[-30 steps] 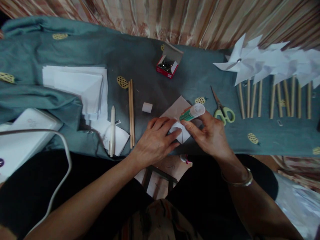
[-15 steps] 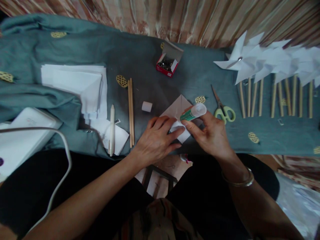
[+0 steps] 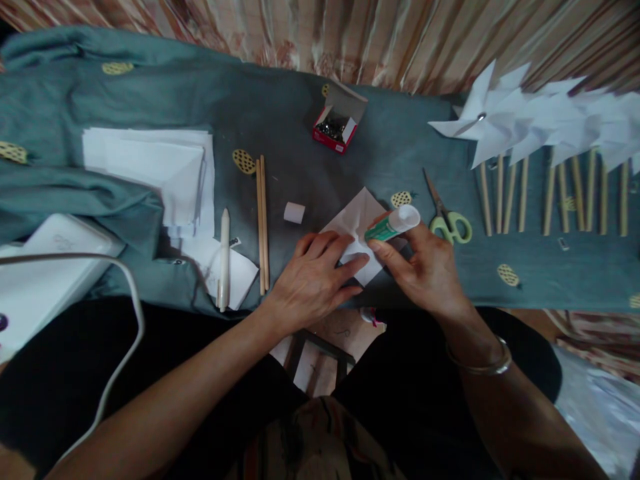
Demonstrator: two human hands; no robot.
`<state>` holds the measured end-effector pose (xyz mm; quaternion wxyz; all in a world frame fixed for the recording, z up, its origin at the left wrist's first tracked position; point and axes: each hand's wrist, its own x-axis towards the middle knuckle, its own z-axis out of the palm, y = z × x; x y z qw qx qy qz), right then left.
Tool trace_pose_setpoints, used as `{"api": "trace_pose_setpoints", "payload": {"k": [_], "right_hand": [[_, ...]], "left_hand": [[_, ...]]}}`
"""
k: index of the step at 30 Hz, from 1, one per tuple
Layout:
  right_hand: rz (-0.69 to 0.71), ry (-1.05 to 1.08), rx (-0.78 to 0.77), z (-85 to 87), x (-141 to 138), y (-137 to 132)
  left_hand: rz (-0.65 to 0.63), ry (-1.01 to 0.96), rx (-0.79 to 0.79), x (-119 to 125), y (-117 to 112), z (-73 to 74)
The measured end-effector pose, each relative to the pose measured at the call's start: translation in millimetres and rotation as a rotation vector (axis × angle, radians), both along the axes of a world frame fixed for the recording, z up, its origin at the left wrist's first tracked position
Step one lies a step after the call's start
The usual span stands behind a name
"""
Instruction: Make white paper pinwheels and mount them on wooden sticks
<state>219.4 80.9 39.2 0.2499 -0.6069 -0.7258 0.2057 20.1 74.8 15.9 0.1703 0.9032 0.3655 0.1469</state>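
A square of white paper [image 3: 361, 208] with crease lines lies on the cloth in front of me, one corner pointing away. My left hand [image 3: 317, 273] rests on its left side, fingers spread. My right hand [image 3: 420, 263] is closed around a green and white glue stick [image 3: 393, 223], tilted with its lower end at the middle of the paper. Fingers partly hide where the glue stick meets the sheet. A white cap [image 3: 294, 213] lies on its side beyond my left hand. Green-handled scissors [image 3: 453, 227] lie to the right of my right hand.
Paper pinwheels [image 3: 483, 119] on sticks lie in a row at the right. At the back is an open red box [image 3: 330, 138] of small metal pieces. To the left are two wooden sticks [image 3: 262, 227], a white pen [image 3: 225, 257] and a paper stack [image 3: 145, 157].
My right hand and the glue stick have shifted slightly to the right across the paper. My left hand stays in place on the sheet.
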Motion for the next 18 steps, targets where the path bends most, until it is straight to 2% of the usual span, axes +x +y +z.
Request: {"api": "trace_pose_setpoints", "payload": {"k": [18], "right_hand": [[-0.011, 0.011, 0.047, -3.0, -0.9, 4.5]], "left_hand": [[-0.001, 0.024, -0.008, -0.7, -1.2, 1.7]]}}
